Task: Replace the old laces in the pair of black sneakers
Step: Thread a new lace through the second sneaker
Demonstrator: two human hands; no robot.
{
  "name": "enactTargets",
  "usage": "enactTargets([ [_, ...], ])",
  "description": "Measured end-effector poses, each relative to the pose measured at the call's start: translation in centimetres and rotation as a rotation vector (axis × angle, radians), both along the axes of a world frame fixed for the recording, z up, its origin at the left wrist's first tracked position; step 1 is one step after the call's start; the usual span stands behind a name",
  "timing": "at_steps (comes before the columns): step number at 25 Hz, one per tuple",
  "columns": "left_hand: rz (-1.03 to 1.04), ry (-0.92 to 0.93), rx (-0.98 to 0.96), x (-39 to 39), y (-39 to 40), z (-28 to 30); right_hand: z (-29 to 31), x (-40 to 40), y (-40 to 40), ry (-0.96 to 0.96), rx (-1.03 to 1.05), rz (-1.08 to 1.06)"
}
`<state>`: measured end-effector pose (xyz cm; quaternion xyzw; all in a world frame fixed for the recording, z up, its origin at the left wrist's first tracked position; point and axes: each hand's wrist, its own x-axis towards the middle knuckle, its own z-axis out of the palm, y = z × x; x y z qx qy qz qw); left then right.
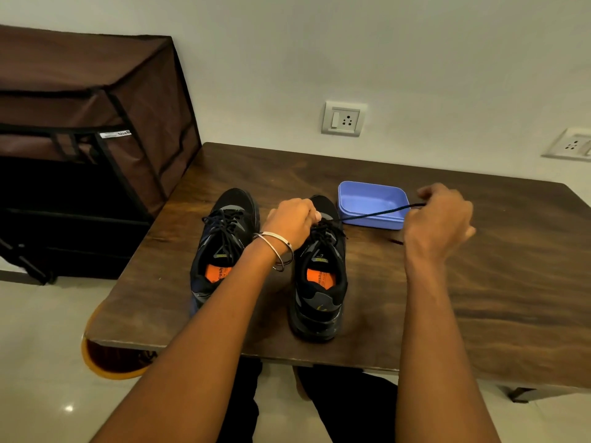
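Two black sneakers with orange insoles stand side by side on the wooden table (463,298), toes away from me. The left sneaker (224,247) is fully laced with black laces. My left hand (292,223), wearing thin metal bangles, grips the lacing at the front of the right sneaker (321,282). My right hand (438,219) pinches the end of a black lace (374,214) that runs taut from that shoe's eyelets out to the right, across the front of a blue tub.
A shallow blue plastic tub (372,203) sits just behind the right sneaker. A brown fabric-covered rack (96,123) stands left of the table. Wall sockets (343,118) are on the wall behind. An orange-rimmed stool (105,362) shows under the table's left corner.
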<state>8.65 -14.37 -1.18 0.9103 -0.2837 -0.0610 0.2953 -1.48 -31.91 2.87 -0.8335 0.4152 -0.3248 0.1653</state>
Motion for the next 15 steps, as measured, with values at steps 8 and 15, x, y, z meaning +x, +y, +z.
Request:
enactTargets([
  [8, -0.010, 0.015, -0.149, 0.0, 0.4, -0.1, -1.4, 1.1, 1.6, 0.553, 0.465, 0.708],
  [15, -0.043, -0.008, -0.170, -0.4, 0.7, 0.5, -1.5, 3.1, 3.4, 0.432, 0.299, 0.735],
])
